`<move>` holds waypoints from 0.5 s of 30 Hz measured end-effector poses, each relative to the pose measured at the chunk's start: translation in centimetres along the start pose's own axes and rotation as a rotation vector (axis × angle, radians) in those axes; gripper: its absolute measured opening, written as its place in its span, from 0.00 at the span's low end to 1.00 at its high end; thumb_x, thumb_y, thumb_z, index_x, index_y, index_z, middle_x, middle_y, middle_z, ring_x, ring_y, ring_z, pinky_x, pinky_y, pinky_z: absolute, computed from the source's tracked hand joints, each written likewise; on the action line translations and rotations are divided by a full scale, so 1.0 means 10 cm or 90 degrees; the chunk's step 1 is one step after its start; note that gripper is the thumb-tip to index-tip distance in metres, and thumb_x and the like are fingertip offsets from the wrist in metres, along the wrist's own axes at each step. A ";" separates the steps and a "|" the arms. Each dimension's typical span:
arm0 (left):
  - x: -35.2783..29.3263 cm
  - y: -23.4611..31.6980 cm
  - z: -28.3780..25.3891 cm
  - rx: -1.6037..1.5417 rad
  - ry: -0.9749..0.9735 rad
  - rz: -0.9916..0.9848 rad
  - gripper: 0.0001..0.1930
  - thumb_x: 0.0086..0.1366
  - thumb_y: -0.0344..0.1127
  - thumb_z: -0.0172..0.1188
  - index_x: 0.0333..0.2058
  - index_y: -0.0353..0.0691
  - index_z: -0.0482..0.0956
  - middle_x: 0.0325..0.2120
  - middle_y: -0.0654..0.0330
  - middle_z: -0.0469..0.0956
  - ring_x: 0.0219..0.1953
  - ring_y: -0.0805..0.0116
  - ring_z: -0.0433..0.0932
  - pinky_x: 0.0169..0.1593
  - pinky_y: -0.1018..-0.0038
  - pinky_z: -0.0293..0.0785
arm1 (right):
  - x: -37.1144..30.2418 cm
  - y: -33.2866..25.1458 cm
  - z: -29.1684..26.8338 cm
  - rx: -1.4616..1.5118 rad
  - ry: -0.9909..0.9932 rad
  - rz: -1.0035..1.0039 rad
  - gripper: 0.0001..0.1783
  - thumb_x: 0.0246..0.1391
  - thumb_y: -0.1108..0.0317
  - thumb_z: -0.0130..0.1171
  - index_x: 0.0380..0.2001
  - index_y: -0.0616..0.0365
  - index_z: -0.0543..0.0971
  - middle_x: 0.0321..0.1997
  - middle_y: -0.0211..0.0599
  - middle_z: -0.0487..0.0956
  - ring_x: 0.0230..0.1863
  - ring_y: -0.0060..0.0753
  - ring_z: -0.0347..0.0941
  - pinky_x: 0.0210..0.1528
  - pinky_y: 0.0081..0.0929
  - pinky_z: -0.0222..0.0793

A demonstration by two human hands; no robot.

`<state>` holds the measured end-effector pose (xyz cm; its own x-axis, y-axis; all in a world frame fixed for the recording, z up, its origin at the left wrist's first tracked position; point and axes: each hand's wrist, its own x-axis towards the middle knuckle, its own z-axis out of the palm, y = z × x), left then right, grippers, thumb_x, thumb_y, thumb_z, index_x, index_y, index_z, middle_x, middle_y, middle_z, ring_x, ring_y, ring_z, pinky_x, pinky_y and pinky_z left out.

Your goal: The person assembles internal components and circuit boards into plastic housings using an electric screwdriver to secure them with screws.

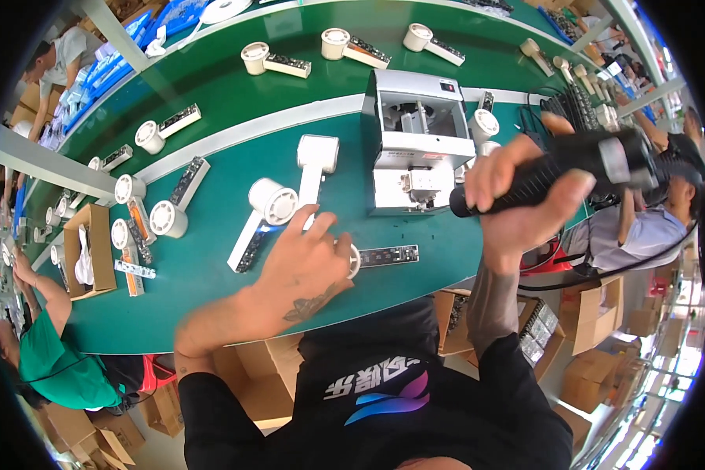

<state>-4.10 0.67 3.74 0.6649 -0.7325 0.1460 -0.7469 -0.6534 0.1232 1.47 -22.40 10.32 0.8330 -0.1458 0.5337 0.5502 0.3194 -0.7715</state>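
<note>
In my right hand is a black electric screwdriver, held aslant above the right part of the bench with my fingers wrapped round its grip. My left hand is low over the green bench mat, its fingers curled at the lower end of the handle of a white handheld fan. Just left of it lies another fan with its handle opened. Beside my left thumb shows the rim of a further fan head, with a circuit board strip sticking out to the right.
A grey screw feeder machine stands at the centre back. More fans with exposed boards lie on the left and along the green conveyor belt. A cardboard box is at the left edge. Co-workers sit at both sides.
</note>
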 end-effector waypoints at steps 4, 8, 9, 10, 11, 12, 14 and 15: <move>0.00 -0.02 0.00 0.011 -0.012 0.010 0.27 0.55 0.47 0.70 0.44 0.26 0.81 0.27 0.54 0.81 0.54 0.58 0.69 0.65 0.60 0.58 | 0.07 0.29 0.08 -0.178 -0.102 -0.102 0.39 0.60 0.38 0.56 0.54 0.65 0.62 0.16 0.35 0.68 0.10 0.26 0.61 0.13 0.26 0.61; -0.02 -0.01 0.02 0.001 -0.005 -0.013 0.27 0.56 0.46 0.69 0.44 0.25 0.80 0.27 0.54 0.81 0.55 0.58 0.69 0.65 0.60 0.57 | 0.04 0.33 0.08 -0.164 -0.132 -0.061 0.35 0.62 0.42 0.56 0.50 0.68 0.64 0.16 0.36 0.69 0.11 0.24 0.63 0.14 0.24 0.61; -0.04 -0.01 0.02 -0.010 -0.005 -0.011 0.27 0.56 0.46 0.69 0.44 0.25 0.80 0.28 0.53 0.81 0.55 0.58 0.69 0.65 0.60 0.57 | -0.02 0.33 0.09 -0.177 -0.144 -0.043 0.34 0.62 0.43 0.56 0.49 0.68 0.64 0.16 0.36 0.70 0.12 0.23 0.63 0.15 0.23 0.61; -0.03 -0.03 0.02 -0.019 -0.003 -0.005 0.27 0.56 0.45 0.69 0.44 0.25 0.80 0.28 0.53 0.81 0.55 0.58 0.69 0.65 0.60 0.57 | -0.07 0.33 0.10 -0.193 -0.155 -0.030 0.34 0.62 0.44 0.55 0.49 0.69 0.64 0.16 0.37 0.71 0.12 0.23 0.64 0.15 0.22 0.61; -0.04 -0.04 0.02 -0.017 -0.002 -0.005 0.27 0.56 0.45 0.69 0.44 0.25 0.80 0.28 0.53 0.81 0.55 0.58 0.69 0.65 0.60 0.57 | -0.15 0.38 0.10 -0.196 -0.146 0.022 0.34 0.63 0.44 0.55 0.49 0.70 0.64 0.17 0.37 0.72 0.12 0.22 0.64 0.15 0.21 0.60; -0.04 -0.06 0.03 -0.020 0.000 0.000 0.27 0.55 0.45 0.69 0.44 0.25 0.80 0.28 0.53 0.81 0.54 0.58 0.69 0.65 0.60 0.57 | -0.20 0.41 0.07 -0.180 -0.152 0.015 0.36 0.63 0.42 0.54 0.50 0.70 0.63 0.16 0.36 0.70 0.12 0.23 0.64 0.15 0.22 0.61; -0.07 -0.03 0.04 -0.031 -0.004 -0.007 0.26 0.55 0.44 0.69 0.44 0.25 0.80 0.28 0.54 0.80 0.54 0.58 0.69 0.65 0.59 0.57 | -0.26 0.34 0.05 -0.121 -0.116 0.023 0.38 0.62 0.40 0.54 0.51 0.69 0.62 0.15 0.35 0.68 0.12 0.24 0.64 0.14 0.23 0.61; -0.05 -0.05 0.05 -0.042 0.022 0.004 0.25 0.55 0.44 0.69 0.43 0.26 0.79 0.27 0.54 0.80 0.53 0.58 0.69 0.65 0.59 0.57 | -0.27 0.29 0.04 -0.102 -0.099 0.044 0.40 0.61 0.35 0.53 0.53 0.66 0.61 0.14 0.34 0.66 0.11 0.26 0.63 0.13 0.25 0.61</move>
<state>-4.08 1.25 3.10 0.6604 -0.7288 0.1808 -0.7506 -0.6337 0.1871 0.84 -20.68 6.76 0.8572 0.0218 0.5145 0.5041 0.1683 -0.8471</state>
